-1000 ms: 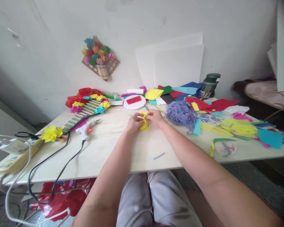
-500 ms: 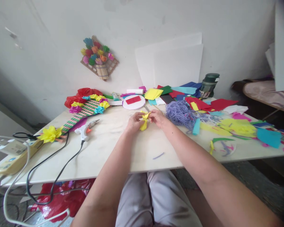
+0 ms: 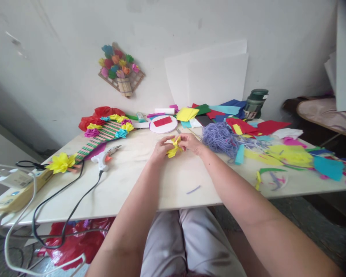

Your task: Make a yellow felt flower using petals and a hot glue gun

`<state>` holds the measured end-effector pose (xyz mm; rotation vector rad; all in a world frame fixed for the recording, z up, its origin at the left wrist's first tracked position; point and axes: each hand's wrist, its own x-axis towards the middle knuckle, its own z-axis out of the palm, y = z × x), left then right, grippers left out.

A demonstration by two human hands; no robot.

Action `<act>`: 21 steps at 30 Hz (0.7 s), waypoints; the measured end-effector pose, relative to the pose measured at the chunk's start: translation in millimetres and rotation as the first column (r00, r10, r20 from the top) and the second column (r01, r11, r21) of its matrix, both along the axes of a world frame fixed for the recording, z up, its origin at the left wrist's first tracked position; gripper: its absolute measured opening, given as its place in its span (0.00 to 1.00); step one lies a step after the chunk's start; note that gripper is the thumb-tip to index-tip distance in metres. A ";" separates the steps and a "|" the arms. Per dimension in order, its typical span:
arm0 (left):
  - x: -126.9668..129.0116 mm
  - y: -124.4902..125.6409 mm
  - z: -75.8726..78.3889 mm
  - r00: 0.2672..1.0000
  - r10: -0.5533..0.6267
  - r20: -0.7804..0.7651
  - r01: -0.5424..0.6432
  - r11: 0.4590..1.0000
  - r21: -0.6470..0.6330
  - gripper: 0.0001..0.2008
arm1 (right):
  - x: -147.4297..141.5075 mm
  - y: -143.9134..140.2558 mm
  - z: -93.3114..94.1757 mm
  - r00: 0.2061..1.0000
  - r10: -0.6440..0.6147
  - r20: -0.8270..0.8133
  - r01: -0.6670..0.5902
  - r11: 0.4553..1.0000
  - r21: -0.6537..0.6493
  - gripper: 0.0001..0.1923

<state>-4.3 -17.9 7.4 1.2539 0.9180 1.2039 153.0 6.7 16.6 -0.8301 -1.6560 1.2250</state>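
Note:
Both of my hands meet over the middle of the white table (image 3: 138, 184). Between them is a small folded yellow paper piece (image 3: 173, 149) with fringed edges. My left hand (image 3: 160, 149) pinches its left side and my right hand (image 3: 190, 142) pinches its top right. The paper hangs just above the tabletop. A heap of purple yarn (image 3: 220, 137) lies right beside my right hand. A white glue gun (image 3: 104, 157) lies to the left of my left hand, its black cord trailing off the table.
Coloured paper sheets and scraps (image 3: 288, 154) cover the table's right and back. A stick frame with paper flowers (image 3: 103, 132) lies at the left, with a yellow paper flower (image 3: 62, 162) and a power strip (image 3: 20, 188) nearer the corner. A green flask (image 3: 255, 103) stands at the back.
The yellow paper has been turned from hanging downward to lying more sideways between my fingers. Both hands stayed over the same spot, shifting slightly.

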 end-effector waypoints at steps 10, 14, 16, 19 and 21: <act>0.9 1.7 1.0 0.999 0.047 0.023 -0.045 0.992 -0.114 0.26 | 3.1 2.7 0.6 0.990 -0.072 0.119 0.062 0.994 0.089 0.06; 0.3 4.8 -3.9 1.000 0.000 0.031 0.003 0.995 -0.102 0.15 | 0.6 5.8 -3.2 0.995 -0.069 0.078 0.061 0.993 0.097 0.06; 0.3 5.9 -5.8 0.999 0.021 0.024 -0.018 0.995 -0.098 0.13 | 0.2 6.7 -4.4 0.994 -0.077 0.084 0.068 0.992 0.107 0.06; 0.8 6.3 -7.0 0.999 0.035 0.020 -0.033 0.996 -0.086 0.12 | 0.1 7.1 -5.0 0.990 -0.097 0.102 0.083 0.989 0.125 0.05; 1.3 6.0 -7.0 0.999 0.037 0.009 -0.036 0.996 -0.081 0.11 | 0.2 7.4 -5.2 0.989 -0.103 0.104 0.088 0.986 0.142 0.06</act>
